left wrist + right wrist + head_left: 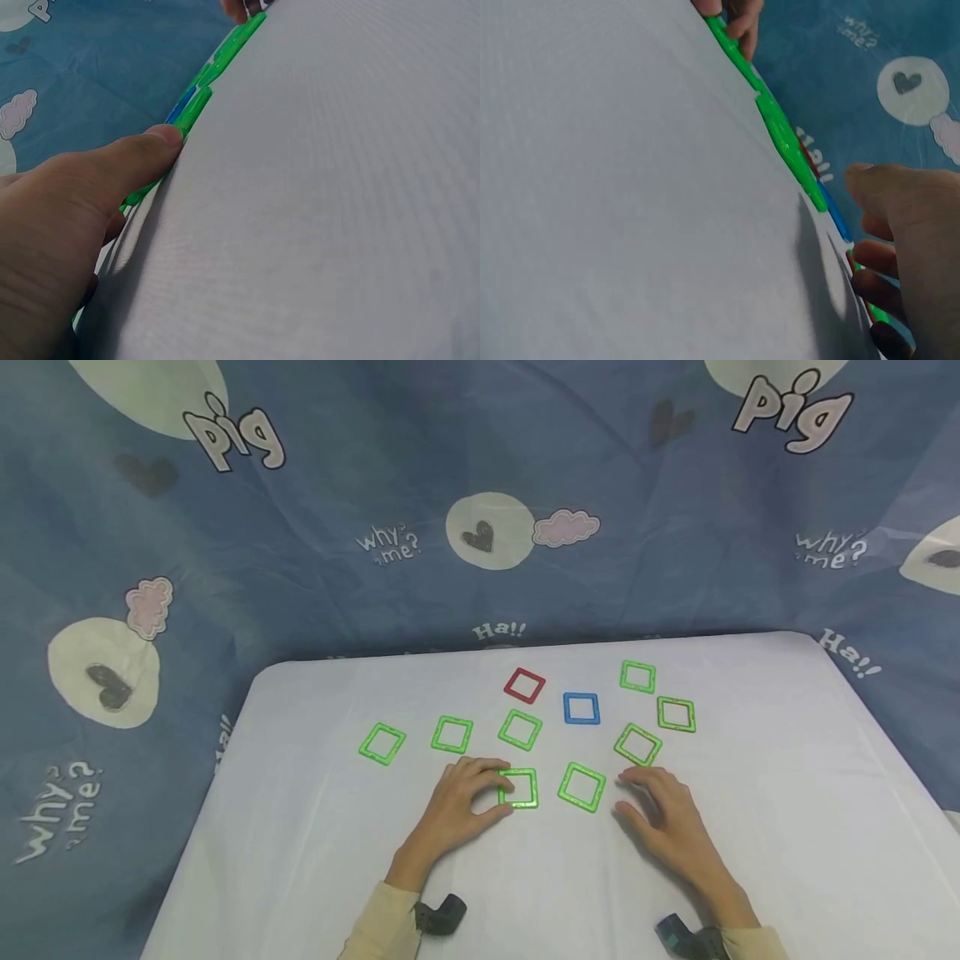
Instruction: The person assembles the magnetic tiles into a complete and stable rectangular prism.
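A green square frame point(531, 789) lies on the white table, and my left hand point(467, 802) pinches its left side between thumb and fingers. In the left wrist view the thumb point(150, 154) presses against the frame's edge. To its right lies a second green square frame point(567, 779), slightly turned. My right hand point(667, 818) hovers just right of that one, thumb and fingers apart with nothing between them. Just beyond the right fingertips is another tilted green square frame point(654, 753). In the right wrist view the right hand point(922, 232) also holds nothing.
Farther back lie a red square frame point(513, 680), a blue square frame point(582, 722) and several more green ones, including one at the far left point(367, 742). A blue printed cloth point(337, 602) hangs behind the white table point(787, 760).
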The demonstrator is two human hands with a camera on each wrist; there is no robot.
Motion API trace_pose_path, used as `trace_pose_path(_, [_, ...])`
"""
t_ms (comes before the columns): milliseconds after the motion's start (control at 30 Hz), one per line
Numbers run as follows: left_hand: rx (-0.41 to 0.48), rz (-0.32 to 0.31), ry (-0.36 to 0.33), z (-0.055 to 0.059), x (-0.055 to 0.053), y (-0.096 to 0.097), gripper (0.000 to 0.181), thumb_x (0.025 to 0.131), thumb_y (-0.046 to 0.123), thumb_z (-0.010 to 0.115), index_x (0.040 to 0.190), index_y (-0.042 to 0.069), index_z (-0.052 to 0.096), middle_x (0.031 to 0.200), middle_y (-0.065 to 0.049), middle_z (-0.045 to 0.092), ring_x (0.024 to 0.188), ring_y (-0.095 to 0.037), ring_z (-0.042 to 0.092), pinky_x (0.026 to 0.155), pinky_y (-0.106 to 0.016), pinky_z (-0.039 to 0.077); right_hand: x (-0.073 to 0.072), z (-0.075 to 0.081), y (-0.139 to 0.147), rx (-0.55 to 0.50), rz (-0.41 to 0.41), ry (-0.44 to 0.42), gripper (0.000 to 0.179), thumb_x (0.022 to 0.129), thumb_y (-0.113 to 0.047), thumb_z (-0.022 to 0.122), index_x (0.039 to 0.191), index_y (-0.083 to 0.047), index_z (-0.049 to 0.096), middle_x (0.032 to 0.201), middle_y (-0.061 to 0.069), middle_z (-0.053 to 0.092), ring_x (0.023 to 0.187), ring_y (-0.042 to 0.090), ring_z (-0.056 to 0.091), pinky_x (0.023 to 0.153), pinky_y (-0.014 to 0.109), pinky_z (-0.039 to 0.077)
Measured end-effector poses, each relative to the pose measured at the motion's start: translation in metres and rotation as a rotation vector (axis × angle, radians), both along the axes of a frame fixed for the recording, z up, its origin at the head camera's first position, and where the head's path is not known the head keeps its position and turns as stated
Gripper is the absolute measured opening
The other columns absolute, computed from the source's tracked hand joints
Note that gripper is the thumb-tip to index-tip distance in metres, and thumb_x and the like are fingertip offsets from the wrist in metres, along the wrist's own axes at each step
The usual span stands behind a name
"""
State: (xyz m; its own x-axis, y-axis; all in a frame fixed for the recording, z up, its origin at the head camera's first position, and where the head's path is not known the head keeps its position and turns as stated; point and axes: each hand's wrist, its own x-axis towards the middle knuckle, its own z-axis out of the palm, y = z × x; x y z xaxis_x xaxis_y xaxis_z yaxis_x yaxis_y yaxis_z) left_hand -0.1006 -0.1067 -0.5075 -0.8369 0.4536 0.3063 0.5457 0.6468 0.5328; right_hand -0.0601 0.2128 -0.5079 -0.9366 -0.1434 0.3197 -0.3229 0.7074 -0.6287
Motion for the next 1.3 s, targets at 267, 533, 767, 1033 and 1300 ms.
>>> trace_pose_path(267, [0.019, -0.009, 0.037, -0.001, 0.001, 0.000, 0.022, 0.076, 0.032, 0.079, 0.094, 0.030, 0.066, 0.122, 0.012, 0.061, 0.109, -0.009, 0.051, 0.089, -0.033, 0.041, 0.001, 0.005, -0.020, 0.041, 0.055, 0.031, 0.053, 0.075, -0.031, 0.079, 0.121, -0.016, 0.057, 0.126, 0.001, 0.057, 0.122, 0.022, 0.047, 0.100, 0.042, 0.032])
trace_pose_path(533, [0.012, -0.009, 0.044, 0.000, 0.002, 0.000, 0.023, 0.076, 0.034, 0.079, 0.094, 0.030, 0.066, 0.121, 0.011, 0.061, 0.109, -0.010, 0.051, 0.087, -0.032, 0.040, -0.001, 0.005, -0.033, 0.071, 0.051, 0.040, 0.051, 0.071, -0.028, 0.082, 0.115, -0.016, 0.060, 0.122, -0.001, 0.058, 0.119, 0.021, 0.047, 0.099, 0.044, 0.033])
trace_pose_path(767, [0.013, -0.013, 0.045, 0.001, 0.002, 0.000, 0.022, 0.076, 0.033, 0.079, 0.094, 0.029, 0.067, 0.120, 0.012, 0.061, 0.108, -0.009, 0.051, 0.087, -0.032, 0.040, -0.002, 0.003, -0.034, 0.104, 0.039, 0.033, 0.040, 0.072, -0.023, 0.081, 0.107, -0.019, 0.062, 0.118, -0.004, 0.058, 0.115, 0.018, 0.048, 0.097, 0.041, 0.035])
trace_pose_path(1033, [0.010, 0.002, 0.054, 0.001, 0.003, -0.001, 0.024, 0.075, 0.034, 0.079, 0.096, 0.029, 0.067, 0.121, 0.011, 0.062, 0.108, -0.009, 0.052, 0.087, -0.032, 0.041, -0.010, 0.001, -0.031, 0.046, 0.127, 0.043, 0.038, 0.071, -0.016, 0.080, 0.104, -0.021, 0.063, 0.121, -0.005, 0.059, 0.118, 0.019, 0.050, 0.103, 0.039, 0.033])
trace_pose_path(1300, [0.011, -0.007, 0.052, 0.001, 0.003, 0.000, 0.024, 0.076, 0.034, 0.079, 0.096, 0.030, 0.067, 0.121, 0.011, 0.062, 0.108, -0.009, 0.053, 0.086, -0.031, 0.040, -0.017, 0.001, -0.029, 0.055, 0.197, 0.054, 0.038, 0.072, -0.016, 0.080, 0.106, -0.022, 0.063, 0.123, -0.005, 0.059, 0.120, 0.019, 0.049, 0.108, 0.031, 0.027])
